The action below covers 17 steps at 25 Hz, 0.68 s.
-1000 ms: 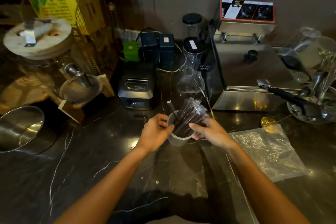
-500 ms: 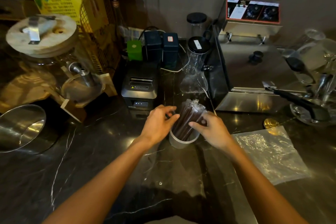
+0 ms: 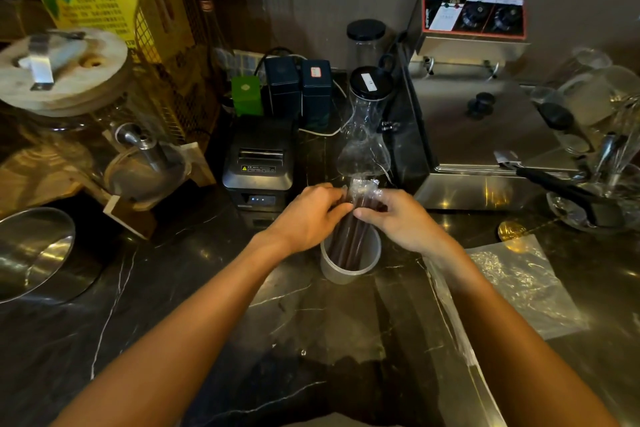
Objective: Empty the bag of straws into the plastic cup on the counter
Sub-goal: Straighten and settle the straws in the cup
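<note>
Counter [image 3: 207, 322]: straws [image 3: 349, 236] between hands [image 3: 356, 215].

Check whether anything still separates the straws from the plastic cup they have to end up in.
Only the bag. The straws already stand inside the plastic cup, but the clear film is wrapped over their upper ends. The left hand and right hand pinch it there.
</note>
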Available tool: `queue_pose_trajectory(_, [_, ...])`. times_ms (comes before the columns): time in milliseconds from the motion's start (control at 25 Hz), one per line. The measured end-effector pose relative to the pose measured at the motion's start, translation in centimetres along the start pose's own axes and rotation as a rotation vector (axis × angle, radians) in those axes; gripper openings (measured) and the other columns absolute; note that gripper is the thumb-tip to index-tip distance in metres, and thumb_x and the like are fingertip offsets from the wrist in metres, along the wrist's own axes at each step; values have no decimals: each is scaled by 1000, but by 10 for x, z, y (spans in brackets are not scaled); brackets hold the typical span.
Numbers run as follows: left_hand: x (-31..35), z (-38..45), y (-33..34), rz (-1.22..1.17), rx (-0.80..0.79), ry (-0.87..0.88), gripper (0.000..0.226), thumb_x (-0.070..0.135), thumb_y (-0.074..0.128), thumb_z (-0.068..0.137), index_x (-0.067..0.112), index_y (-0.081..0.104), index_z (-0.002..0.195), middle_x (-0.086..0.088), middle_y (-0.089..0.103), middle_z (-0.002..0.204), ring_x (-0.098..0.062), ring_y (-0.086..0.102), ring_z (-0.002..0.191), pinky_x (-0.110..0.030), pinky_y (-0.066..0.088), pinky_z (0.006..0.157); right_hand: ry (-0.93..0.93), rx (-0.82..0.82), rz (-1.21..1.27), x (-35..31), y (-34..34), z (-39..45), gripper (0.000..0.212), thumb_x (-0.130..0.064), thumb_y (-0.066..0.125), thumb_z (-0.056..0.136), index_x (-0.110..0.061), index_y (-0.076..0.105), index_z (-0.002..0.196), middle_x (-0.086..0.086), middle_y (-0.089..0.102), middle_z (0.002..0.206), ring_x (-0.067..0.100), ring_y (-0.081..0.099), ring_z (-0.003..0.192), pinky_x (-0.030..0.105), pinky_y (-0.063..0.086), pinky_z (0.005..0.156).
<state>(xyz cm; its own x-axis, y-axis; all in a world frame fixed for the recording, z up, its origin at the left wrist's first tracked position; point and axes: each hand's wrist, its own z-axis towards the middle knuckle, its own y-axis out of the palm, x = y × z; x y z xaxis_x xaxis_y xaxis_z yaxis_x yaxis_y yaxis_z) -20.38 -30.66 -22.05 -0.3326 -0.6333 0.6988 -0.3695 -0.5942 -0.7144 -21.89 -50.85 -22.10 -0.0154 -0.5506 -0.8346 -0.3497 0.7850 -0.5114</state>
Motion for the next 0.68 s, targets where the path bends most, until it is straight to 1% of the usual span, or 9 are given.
queue_pose_trajectory(40, [-1,1,-3,15,-32,3,22,26,56,103,10,70,101,-1,63,86,-17,61,77,-38,53,72,3,-42,-23,-2,-5,3,16,-22,67,99,-34,72,109,-13,77,103,-3,70,102,14,52,88])
queue_pose_trajectory(120, [-6,0,-3,29,-101,-1,20,27,58,102,13,71,102,-8,70,87,-20,67,78,-47,57,75,28,-105,-68,2,-8,9,16,-24,69,97,-29,75,111,-7,78,107,5,72,104,30,56,96])
queue_pose_trajectory(200, [-14,-4,3,17,-112,-12,16,27,62,100,17,72,106,-5,71,93,-16,68,83,-46,59,79,62,-104,-93,10,-3,12,23,-25,73,94,-26,73,117,-4,78,111,11,73,106,41,58,96])
queue_pose_trajectory(240, [-16,-7,6,-6,-95,-33,15,26,64,98,19,72,109,-3,70,96,-15,68,85,-44,59,81,85,-69,-78,14,1,11,28,-26,75,92,-26,70,119,-3,77,112,12,73,103,38,60,90])
queue_pose_trajectory(280, [-18,-9,10,-55,-70,-54,16,25,67,97,20,72,112,-2,70,98,-14,69,86,-42,60,82,113,-21,-50,19,6,9,31,-27,77,91,-26,66,120,-2,76,110,12,73,96,30,61,78])
queue_pose_trajectory(360, [-22,-13,16,-165,-35,-90,20,20,71,94,19,73,114,1,71,96,-13,72,86,-38,62,83,154,77,-29,24,12,2,32,-27,77,91,-26,62,118,3,72,101,7,69,75,13,47,53])
queue_pose_trajectory(400, [-23,-15,18,-191,-15,-105,19,19,72,94,18,74,113,2,69,94,-13,72,85,-36,62,82,163,106,-15,26,13,-2,28,-26,76,92,-24,64,117,3,71,96,3,65,66,11,42,48])
queue_pose_trajectory(520, [-25,-15,22,-215,31,-127,14,22,74,93,20,77,106,-2,68,91,-19,70,85,-43,60,83,114,119,117,26,15,-11,9,-15,69,98,-18,74,105,-5,71,84,-9,61,52,7,42,46])
queue_pose_trajectory(680, [-18,-13,23,-216,-16,-100,17,26,74,92,20,76,108,-7,69,96,-22,72,84,-45,61,79,79,125,111,15,13,-16,16,-10,65,100,-18,75,89,-20,69,60,-12,61,50,5,42,48])
